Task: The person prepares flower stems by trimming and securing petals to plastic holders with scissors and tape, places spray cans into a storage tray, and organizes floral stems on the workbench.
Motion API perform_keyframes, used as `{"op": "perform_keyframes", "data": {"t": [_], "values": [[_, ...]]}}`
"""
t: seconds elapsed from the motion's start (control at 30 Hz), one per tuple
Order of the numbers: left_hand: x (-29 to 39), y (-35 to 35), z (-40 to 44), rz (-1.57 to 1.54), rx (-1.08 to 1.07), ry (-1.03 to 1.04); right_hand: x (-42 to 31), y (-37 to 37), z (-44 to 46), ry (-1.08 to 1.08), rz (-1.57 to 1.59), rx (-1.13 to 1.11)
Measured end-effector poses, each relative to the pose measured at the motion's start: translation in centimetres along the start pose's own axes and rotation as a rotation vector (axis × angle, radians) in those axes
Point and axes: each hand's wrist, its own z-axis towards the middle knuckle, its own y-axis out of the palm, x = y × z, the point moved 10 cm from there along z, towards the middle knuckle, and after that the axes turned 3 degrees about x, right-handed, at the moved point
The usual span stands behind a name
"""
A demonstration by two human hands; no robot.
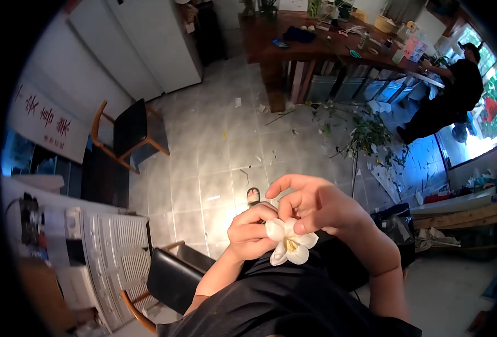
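White flower [291,244] between both hands [250,231]; tan container [384,24] on table [264,42], contents unclear

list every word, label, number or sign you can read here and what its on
"安喜樂", as it appears: large red characters on the white banner; the character before them is unclear.
Smaller red row beneath: too small to read.
Pink card: any print too small.
Nothing else readable.

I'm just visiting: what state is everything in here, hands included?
White flower, open, petals spread
Left hand, curled at the flower's base
Right hand, touching a petal
Far chair, upright, unoccupied
Tall white cabinet, doors shut
Leafy cuttings, scattered on the floor
Wooden table, cluttered on top
Other person, standing
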Motion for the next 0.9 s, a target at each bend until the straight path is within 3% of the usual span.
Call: {"op": "perform_keyframes", "data": {"t": [0.3, 0.63, 0.73, 0.83, 0.9], "values": [[-15.8, -6.2, 16.1, -0.186, -0.097, -0.078, -12.2, -11.9, 13.2, -0.054, 0.039, 0.153], [-30.6, -4.6, 29.2, -0.286, -0.296, -0.152, -22.3, -24.9, 18.2, -0.195, 0.182, 0.272], [-35.2, -4.2, 33.3, -0.230, -0.228, -0.162, -27.8, -31.0, 17.9, -0.356, -0.018, 0.555], [-39.3, -3.8, 37.5, -0.102, -0.114, -0.159, -33.7, -35.1, 15.3, -0.765, -0.431, 0.812], [-42.2, -3.4, 40.0, -0.075, -0.034, -0.203, -37.5, -34.2, 14.9, -0.930, -0.771, 0.764]]}}
